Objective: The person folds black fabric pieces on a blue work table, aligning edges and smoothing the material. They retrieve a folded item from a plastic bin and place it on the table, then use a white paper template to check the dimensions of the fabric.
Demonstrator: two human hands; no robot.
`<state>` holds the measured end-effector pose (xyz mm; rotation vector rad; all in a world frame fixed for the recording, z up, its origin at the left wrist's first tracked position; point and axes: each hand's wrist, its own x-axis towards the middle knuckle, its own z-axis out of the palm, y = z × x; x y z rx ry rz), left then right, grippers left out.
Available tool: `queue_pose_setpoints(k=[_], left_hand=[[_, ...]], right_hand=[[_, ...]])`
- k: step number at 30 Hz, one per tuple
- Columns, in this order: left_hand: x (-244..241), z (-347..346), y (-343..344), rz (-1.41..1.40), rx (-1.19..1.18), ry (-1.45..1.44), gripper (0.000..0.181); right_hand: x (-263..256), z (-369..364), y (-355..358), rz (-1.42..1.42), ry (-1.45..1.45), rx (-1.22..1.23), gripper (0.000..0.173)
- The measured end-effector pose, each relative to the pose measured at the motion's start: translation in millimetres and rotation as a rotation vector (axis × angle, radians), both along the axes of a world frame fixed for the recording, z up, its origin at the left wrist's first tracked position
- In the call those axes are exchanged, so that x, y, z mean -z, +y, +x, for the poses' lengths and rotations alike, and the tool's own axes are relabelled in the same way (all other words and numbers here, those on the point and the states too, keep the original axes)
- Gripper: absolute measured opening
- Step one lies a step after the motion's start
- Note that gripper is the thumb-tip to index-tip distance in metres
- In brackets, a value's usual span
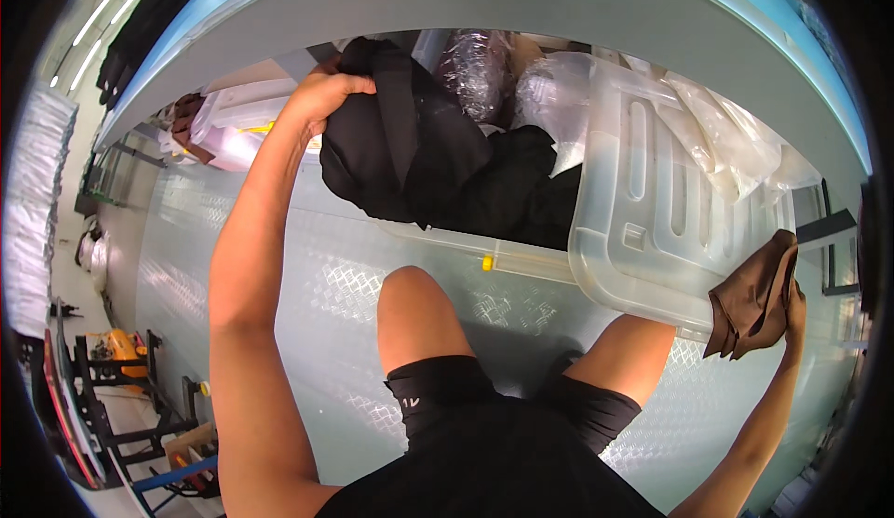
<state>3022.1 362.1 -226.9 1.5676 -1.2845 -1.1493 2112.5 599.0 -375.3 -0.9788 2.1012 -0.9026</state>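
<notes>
My left hand (323, 99) grips the upper left edge of a bunched black cloth (433, 155). The cloth fills the top of a translucent plastic storage bin (534, 264) below the table and hides most of it. At the far right, my right hand (795, 312) holds a folded brown cloth (751, 301), its fingers mostly behind the fabric. That cloth overlaps the corner of a translucent ribbed lid (614, 253), which lies tilted over the bin's right side and reaches down to my right knee. Whether the right hand also touches the lid is hidden.
The grey table edge (447, 1) hangs over the bin. Behind the cloth are a plastic-wrapped bundle (478, 75) and clear plastic bags (726, 134). Another plastic bin (244, 109) sits left of my hand. Black metal frames (133, 392) stand at lower left on the floor.
</notes>
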Motion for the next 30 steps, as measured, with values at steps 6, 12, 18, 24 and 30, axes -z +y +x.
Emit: queue_pose_setpoints(k=[6,12,18,24,30], left_hand=[[31,55,19,0.139,0.008,0.324,0.052],[46,69,45,-0.141,0.076,0.412,0.057],[56,87,61,-0.311,0.161,0.495,0.051],[52,76,80,-0.397,0.043,0.509,0.046],[37,66,104,-0.465,-0.037,0.581,0.046]], right_hand=[[7,5,-6,-0.010,-0.052,-0.035,0.059],[13,15,-1,-0.060,-0.060,-0.080,0.060],[6,23,-9,-0.084,-0.033,-0.162,0.060],[-4,38,-26,-0.057,0.002,-0.115,0.062],[-18,29,-23,-0.097,0.003,-0.184,0.064]])
